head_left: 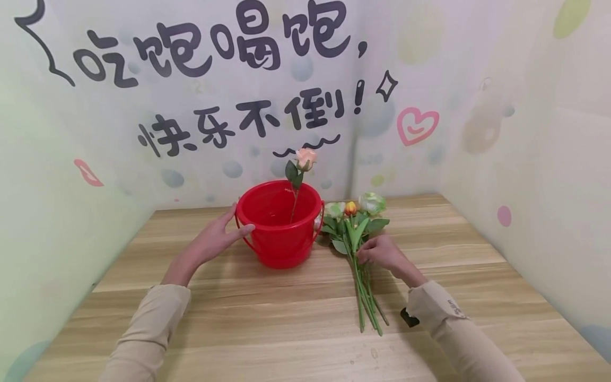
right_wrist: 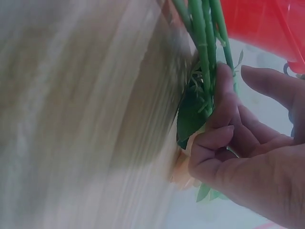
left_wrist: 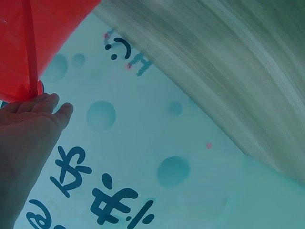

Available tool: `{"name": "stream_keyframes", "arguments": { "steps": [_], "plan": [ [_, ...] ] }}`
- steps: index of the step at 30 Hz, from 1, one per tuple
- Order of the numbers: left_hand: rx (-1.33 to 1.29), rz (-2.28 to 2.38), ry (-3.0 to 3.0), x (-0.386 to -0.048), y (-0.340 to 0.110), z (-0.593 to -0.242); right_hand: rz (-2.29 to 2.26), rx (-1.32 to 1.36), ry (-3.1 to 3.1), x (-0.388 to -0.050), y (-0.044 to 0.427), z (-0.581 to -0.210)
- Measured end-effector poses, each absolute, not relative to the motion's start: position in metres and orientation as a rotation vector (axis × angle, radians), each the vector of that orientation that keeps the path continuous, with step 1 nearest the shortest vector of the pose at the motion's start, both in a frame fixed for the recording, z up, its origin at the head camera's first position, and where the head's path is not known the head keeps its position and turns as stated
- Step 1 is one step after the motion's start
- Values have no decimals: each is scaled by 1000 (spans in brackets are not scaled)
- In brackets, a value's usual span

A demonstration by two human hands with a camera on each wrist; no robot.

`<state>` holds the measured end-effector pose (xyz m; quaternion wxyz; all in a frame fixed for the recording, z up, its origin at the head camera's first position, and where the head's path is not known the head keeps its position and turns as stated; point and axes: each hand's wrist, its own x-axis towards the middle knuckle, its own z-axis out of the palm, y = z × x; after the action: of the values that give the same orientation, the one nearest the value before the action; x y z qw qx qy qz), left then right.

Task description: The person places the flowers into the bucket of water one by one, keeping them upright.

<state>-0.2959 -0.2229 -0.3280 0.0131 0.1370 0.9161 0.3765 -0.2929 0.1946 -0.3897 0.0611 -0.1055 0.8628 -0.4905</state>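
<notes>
A red bucket stands upright with one pink rose rising from it. At the bucket's left side, my left hand touches the outside, thumb along the front below the rim. The left wrist view shows its fingers fairly straight against the red plastic. To the right lies a bunch of artificial flowers, with green stems, pale blooms and an orange tulip. My right hand is at these stems. In the right wrist view, its index finger touches them, the thumb apart and the other fingers bent.
A wooden table carries everything. Printed wall covering rises behind the table and along both sides. A small black object shows beside the right sleeve. The bucket's thin red handle hangs down around its front and sides.
</notes>
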Motion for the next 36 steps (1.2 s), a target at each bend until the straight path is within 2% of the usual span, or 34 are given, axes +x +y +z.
{"name": "stream_keyframes", "arguments": {
  "steps": [17,36],
  "plan": [
    [422,1177,2852,-297,-223,-329,-1213,-225,2852,-291,175,-388],
    [425,1173,2854,-296,-223,-329,-1514,-179,2697,-288,182,-393]
  ]
}}
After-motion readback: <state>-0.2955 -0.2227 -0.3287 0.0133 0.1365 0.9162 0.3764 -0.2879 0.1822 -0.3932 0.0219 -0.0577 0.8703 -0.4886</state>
